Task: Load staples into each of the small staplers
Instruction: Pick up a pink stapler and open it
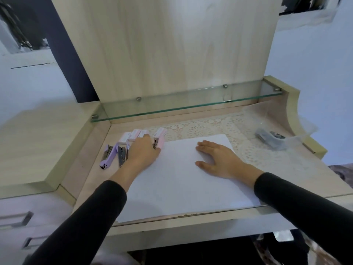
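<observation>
Item 1. Desk (87,169), pale wood, with a glass shelf (191,104) along its back. We log a lace mat (214,125) on the far half and a white sheet (177,184) on the near half, reaching the front edge.

Item 2. Staplers, left group. We count a lilac stapler (106,157) lying hinged open beside the sheet's left edge, and a grey stapler (122,156) just right of it, also open. A pink stapler (159,143) lies at the sheet's far left corner.

Item 3. Staple boxes (134,134), small, white and pink, in a loose row behind the staplers. We cannot read their labels.

Item 4. Clear bag (286,134) at the far right of the desk, well apart from the rest. It holds a grey-blue stapler (266,137).

Item 5. Left hand (143,153), reaching over the sheet's left edge. Its fingertips lie among the boxes and its thumb sits just beside the pink stapler. We cannot tell whether it has hold of anything.

Item 6. Right hand (219,159), flat on the sheet, palm down, fingers straight and slightly spread, holding nothing.

Item 7. Sleeves (91,217), black, on both arms.

Item 8. Drawers (17,220) at the left, below the desk top.
</observation>
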Demonstrator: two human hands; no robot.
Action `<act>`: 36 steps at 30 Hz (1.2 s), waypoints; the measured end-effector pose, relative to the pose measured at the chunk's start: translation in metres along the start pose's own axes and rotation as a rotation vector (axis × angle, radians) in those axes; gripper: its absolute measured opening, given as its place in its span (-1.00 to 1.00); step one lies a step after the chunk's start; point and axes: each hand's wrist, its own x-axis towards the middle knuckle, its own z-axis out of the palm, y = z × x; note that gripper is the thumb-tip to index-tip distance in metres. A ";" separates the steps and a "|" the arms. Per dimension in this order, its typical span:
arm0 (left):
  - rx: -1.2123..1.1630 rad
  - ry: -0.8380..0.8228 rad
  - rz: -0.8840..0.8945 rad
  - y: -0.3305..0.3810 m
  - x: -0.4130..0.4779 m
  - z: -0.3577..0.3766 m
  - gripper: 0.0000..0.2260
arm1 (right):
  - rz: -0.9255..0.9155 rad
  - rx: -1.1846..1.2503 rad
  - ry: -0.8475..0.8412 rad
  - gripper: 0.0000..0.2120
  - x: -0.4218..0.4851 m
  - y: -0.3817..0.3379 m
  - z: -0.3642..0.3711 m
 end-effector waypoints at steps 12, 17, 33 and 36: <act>-0.429 0.110 0.186 0.014 -0.027 0.009 -0.56 | 0.028 0.017 -0.050 -0.46 0.002 -0.003 -0.007; -0.416 0.214 0.385 0.010 -0.042 0.022 -0.70 | 0.059 0.167 0.002 -0.56 0.010 -0.008 -0.022; -0.623 -0.053 0.426 0.011 -0.045 0.028 -0.73 | -0.022 0.548 0.007 -0.67 0.005 -0.023 -0.043; -0.660 -0.047 0.428 0.012 -0.043 0.020 -0.76 | -0.005 0.614 0.021 -0.81 0.008 -0.025 -0.045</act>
